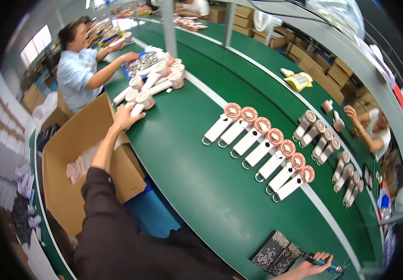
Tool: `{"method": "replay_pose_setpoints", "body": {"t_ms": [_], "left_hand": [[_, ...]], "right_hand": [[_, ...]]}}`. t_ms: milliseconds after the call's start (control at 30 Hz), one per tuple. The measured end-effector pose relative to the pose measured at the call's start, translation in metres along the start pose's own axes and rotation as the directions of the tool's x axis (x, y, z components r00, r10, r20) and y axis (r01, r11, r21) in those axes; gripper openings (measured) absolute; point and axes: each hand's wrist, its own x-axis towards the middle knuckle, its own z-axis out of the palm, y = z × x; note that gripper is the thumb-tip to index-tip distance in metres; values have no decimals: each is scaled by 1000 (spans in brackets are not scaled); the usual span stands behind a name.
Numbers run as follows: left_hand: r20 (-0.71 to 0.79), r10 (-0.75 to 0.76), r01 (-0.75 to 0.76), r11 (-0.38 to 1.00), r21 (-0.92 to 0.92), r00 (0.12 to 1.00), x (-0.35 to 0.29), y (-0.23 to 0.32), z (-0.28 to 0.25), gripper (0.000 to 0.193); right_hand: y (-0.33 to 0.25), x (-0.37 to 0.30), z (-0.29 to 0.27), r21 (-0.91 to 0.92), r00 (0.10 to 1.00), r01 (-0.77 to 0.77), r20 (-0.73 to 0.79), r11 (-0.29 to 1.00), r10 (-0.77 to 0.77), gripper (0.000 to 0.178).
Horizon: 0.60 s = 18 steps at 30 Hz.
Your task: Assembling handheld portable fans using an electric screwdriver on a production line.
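Note:
My left hand [127, 117] is stretched out to the far left, its fingers closed round the white handle of a handheld fan [144, 99] at the near end of a pile. Several more white and pink fans [161, 70] lie heaped just beyond it. At the lower right my right hand [320, 262] grips a teal and black electric screwdriver [334, 267]. The driver's tip points at a black screw tray [276, 253] filled with small metal screws. Up from the tray, a slanted row of fans [261, 147] lies with pink grilles up and metal loops toward me.
A large open cardboard box [66, 140] with pale parts stands left of the green workbench [187, 186]. A co-worker [77, 70] reaches into a blue tray of metal parts [141, 65]; another person [374, 130] sits across. More fans [325, 140] and a yellow packet [299, 81] lie across the bench.

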Motion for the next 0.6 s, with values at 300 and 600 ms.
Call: {"method": "replay_pose_setpoints", "body": {"t_ms": [300, 600], "left_hand": [[-181, 400, -419, 904, -80, 898, 23, 142, -49, 52], [-79, 654, -658, 740, -141, 752, 98, 420, 23, 66]], "right_hand": [[12, 8, -20, 60, 999, 8, 41, 998, -10, 13], [9, -3, -22, 25, 996, -11, 84, 1000, 8, 12]]}}
